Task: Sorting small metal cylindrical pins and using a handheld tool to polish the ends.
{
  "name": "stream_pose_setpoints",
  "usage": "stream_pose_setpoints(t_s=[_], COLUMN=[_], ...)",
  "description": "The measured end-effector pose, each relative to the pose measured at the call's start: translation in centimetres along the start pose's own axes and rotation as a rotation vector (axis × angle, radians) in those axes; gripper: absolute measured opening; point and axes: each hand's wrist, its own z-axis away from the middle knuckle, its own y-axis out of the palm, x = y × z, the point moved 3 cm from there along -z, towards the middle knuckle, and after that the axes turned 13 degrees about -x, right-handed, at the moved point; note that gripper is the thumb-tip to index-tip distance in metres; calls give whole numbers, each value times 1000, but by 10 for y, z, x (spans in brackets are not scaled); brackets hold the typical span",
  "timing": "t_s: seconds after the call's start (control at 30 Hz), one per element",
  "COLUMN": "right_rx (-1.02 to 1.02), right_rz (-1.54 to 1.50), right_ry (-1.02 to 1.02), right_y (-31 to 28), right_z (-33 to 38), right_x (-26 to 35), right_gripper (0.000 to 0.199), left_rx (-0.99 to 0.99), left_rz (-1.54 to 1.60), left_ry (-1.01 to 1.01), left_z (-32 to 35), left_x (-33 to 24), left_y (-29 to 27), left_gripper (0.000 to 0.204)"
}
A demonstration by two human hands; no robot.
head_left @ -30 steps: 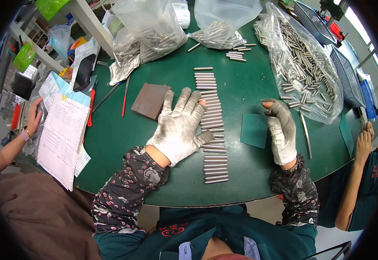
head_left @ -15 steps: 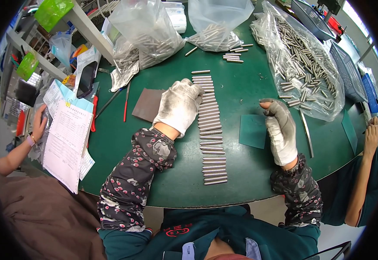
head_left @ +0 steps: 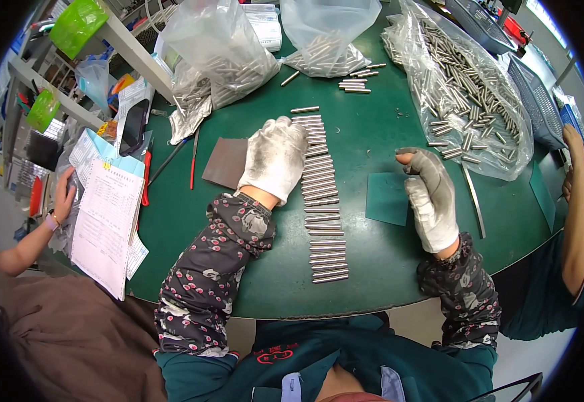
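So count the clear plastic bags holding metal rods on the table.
3: one bag at top left, one at top centre, one wide bag at right. Others may lie beyond the frame.

I'm looking down at a small factory bench, a parts-sorting workshop. The round green-topped work table (head_left: 372,134) carries a long column of short polished steel pins (head_left: 322,194) laid side by side, and clear plastic bags stuffed with the same metal rods (head_left: 469,80) crowd the far and right side. Blue mesh plastic baskets (head_left: 536,100) sit at the far right. On the left lies a printed paper tally sheet (head_left: 107,228), with metal shelving (head_left: 71,100) behind it.
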Motion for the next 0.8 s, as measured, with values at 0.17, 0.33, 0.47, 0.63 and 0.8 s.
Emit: stream_pose_setpoints(t_s=[0.17, 0.33, 0.47, 0.63, 0.8], right_rx=[-31, -22, -5, -45, -12], right_rz=[-30, -6, 11, 16, 18], right_ry=[8, -10, -11, 12, 34], right_y=[-1, -1, 3, 2, 1], right_z=[-1, -3, -2, -1, -3], right_x=[-2, 0, 3, 0, 2], right_gripper=[30, 27, 25, 23, 24], left_rx=[-348, -236, -58, 89, 161], left_rz=[139, 144, 93, -47, -88], left_ry=[-16, 43, 22, 63, 76], left_z=[7, 36, 33, 20, 15], left_x=[8, 14, -1, -10, -13], left_y=[-48, -79, -69, -42, -27], left_gripper=[8, 10, 31, 40, 43])
